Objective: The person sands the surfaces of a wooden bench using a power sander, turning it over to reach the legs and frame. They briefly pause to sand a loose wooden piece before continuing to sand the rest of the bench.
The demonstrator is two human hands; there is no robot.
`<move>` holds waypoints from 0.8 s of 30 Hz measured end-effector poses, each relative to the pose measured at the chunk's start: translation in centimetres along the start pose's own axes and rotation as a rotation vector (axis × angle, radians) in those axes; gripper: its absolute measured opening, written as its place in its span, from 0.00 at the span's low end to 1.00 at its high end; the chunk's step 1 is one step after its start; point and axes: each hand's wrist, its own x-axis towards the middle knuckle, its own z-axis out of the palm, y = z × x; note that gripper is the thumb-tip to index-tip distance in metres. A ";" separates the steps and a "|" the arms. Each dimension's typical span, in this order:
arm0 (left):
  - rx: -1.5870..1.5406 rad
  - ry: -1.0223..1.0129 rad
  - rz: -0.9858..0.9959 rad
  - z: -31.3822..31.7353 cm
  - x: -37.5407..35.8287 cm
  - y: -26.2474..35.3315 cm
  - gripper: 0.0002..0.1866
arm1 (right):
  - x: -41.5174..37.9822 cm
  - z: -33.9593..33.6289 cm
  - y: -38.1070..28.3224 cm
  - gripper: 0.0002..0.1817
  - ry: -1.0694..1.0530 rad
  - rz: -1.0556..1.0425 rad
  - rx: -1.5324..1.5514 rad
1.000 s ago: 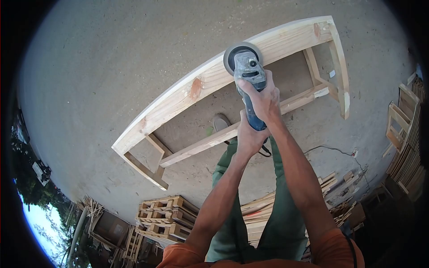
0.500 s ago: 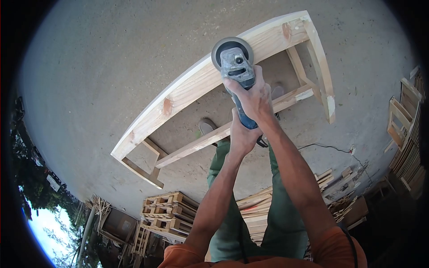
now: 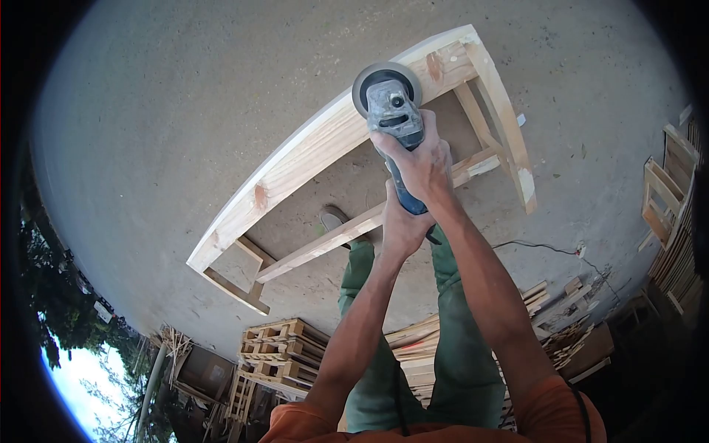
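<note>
Both my hands hold a dusty blue-grey angle grinder (image 3: pixel 397 117) with a round disc. My right hand (image 3: pixel 427 159) wraps around its body just behind the head. Further back, my left hand (image 3: pixel 402 229) grips the rear of the handle. The disc overlaps the wide curved top board of a pale wooden frame (image 3: pixel 314 151), right of the board's middle. Knots show in the board on either side of the grinder. Short legs and a long crossbar (image 3: pixel 325 242) make up the rest of the frame, and the crossbar passes behind my hands.
The frame is over a concrete floor (image 3: pixel 185 111), with my shoe (image 3: pixel 334 218) beside the crossbar. A dark cable (image 3: pixel 524 240) runs along the floor at right. Stacked pallets (image 3: pixel 284 351) and wood strips (image 3: pixel 417 340) lie behind my legs; more wooden pieces (image 3: pixel 665 192) lean at far right.
The wooden frame has shifted left and turned slightly in view, so the grinder is now nearer the board's right-hand knot. My grip looks the same. The shoe on the right is now hidden.
</note>
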 end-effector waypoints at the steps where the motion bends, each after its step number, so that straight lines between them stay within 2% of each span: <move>1: 0.003 -0.005 0.004 0.5 0.3 0.3 0.42 | 0.4 -0.4 0.1 0.42 0.002 -0.009 0.017; 13: 0.076 -0.004 0.026 4.7 1.6 2.3 0.42 | 2.7 -4.7 0.7 0.43 0.024 -0.001 -0.002; 22: 0.114 -0.054 -0.013 10.3 3.3 4.3 0.43 | 5.5 -10.8 1.4 0.44 0.066 -0.017 0.055; 24: 0.157 -0.023 0.027 11.3 4.0 4.6 0.41 | 6.2 -11.8 1.2 0.44 0.058 -0.006 0.053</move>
